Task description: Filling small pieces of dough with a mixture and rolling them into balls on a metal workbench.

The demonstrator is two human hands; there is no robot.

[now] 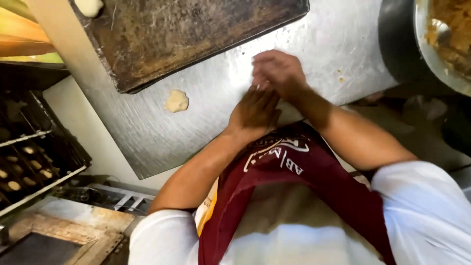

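Head camera, looking straight down my own front. Nearest to me hangs a maroon apron (294,196) over a white shirt, both forearms reaching out from it. My left hand (255,113) lies flat, palm down, on the steel worktop (216,93); my right hand (278,72) rests cupped just beyond it, the two touching at the fingers. Whatever sits under them is hidden, so I cannot tell whether either hand grips anything; the fingers look pressed together, not clenched.

To the left of my hands, apart from them, a small pale dough piece (176,101) lies loose on the steel, lumpy and flattened. I judge it light, soft and slightly tacky, easily dented; I would lift it from beneath its edges with my fingertips rather than pinch its middle.

Farther out, a dark, worn baking tray (186,39) sits at an angle, one corner overhanging the worktop's edge, with another dough lump (89,7) at its far corner. At far right a metal bowl (431,54) holds a brownish crumbly filling.
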